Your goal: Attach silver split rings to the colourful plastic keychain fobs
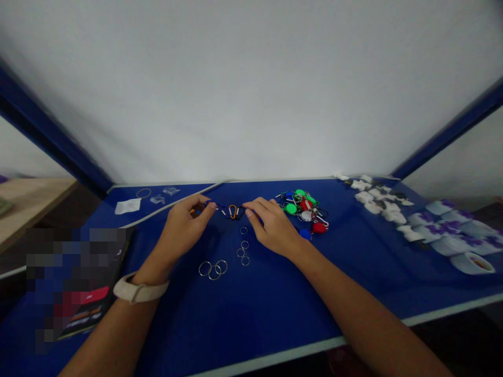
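- A long blue-topped table [353, 277] carries everything here.
- A dark printed booklet [92, 309] lies at the left edge, largely blurred.
- White cylindrical tubs with purple print [444, 230] crowd the right side; one lying tipped shows a brownish inside [471, 263].
- The left hand [181, 230], with a cream wristband [139, 289], pinches one end of a small carabiner chain.
- The right hand [273, 228] pinches the other end, fingers curled.
- A heap of green, red and blue key tags [302, 212] sits just beside the right hand.
- That blue-and-orange metal carabiner chain [230, 212] hangs between both hands, above the table.
- Loose silver split rings [212, 269] lie below it.
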Demonstrator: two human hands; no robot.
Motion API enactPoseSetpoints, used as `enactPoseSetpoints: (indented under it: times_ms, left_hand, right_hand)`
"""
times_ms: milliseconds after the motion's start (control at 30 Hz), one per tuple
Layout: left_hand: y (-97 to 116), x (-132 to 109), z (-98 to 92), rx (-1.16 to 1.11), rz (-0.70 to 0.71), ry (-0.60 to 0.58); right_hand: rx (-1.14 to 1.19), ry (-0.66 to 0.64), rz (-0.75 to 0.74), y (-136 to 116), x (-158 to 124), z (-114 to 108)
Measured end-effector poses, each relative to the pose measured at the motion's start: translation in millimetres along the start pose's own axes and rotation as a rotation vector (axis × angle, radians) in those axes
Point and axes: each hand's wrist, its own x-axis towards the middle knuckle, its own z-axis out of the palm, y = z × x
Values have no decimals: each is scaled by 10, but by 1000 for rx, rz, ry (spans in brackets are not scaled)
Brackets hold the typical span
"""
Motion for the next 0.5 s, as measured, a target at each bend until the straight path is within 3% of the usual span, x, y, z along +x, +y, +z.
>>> enactPoseSetpoints:
  times_ms: [267,400,500]
  left_hand:
    - [32,-41,43,-57,33,-368]
    - [15,-87,106,-127,72,-453]
    - [25,-103,136,-152,47,-439]
  right_hand:
    - [109,-91,57,-37,-14,31]
    - [219,-226,94,-111,-10,32]
    - [188,-252,68,-107,4,22]
